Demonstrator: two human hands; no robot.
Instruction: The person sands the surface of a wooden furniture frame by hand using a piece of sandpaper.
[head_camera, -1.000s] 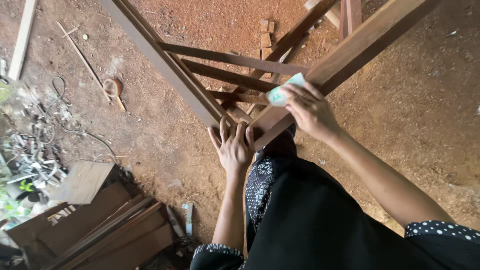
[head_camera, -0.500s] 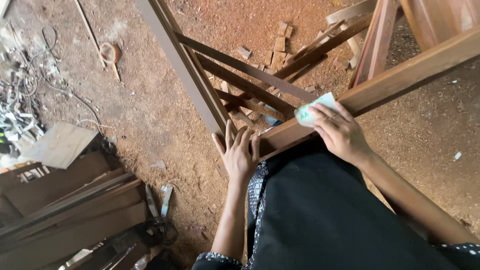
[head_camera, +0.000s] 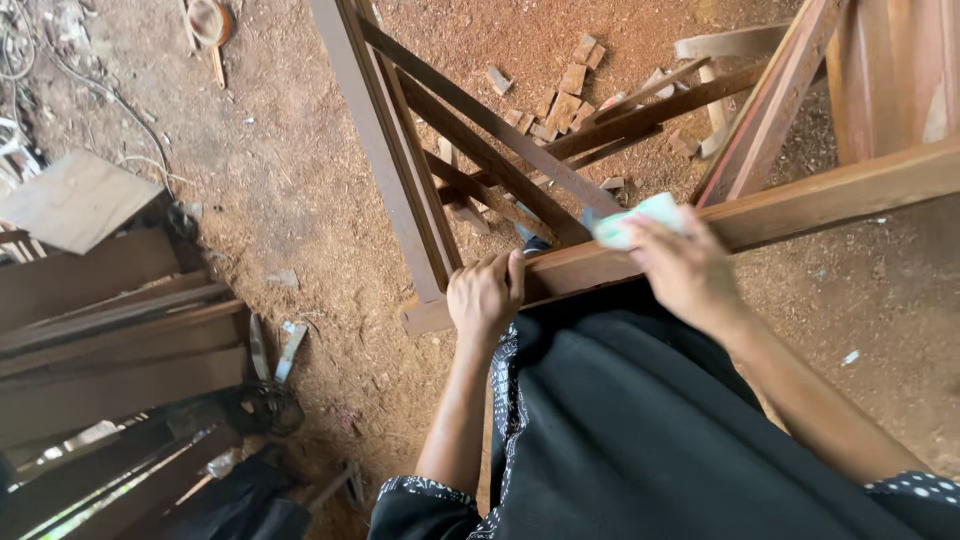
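A brown wooden frame (head_camera: 800, 205) made of long rails lies tilted across my lap. My left hand (head_camera: 485, 295) grips the near rail close to its corner joint, fingers curled over the top edge. My right hand (head_camera: 685, 270) presses a pale green pad (head_camera: 635, 220), perhaps sandpaper, flat against the same rail further right. Thinner slats (head_camera: 490, 120) of the frame cross diagonally behind the rail. My dark clothing fills the lower middle of the view.
Sawdust-covered earth floor all around. Small wood offcuts (head_camera: 565, 90) lie beyond the frame. Stacked dark planks (head_camera: 110, 330) and a flat board (head_camera: 75, 200) sit at the left, with tangled cable (head_camera: 40, 60) at the top left. Upright timber (head_camera: 890, 80) stands at the top right.
The view has swung so the frame sits higher and more level. My left hand went from flat with spread fingers to curled over the rail. My right hand stays on the pad.
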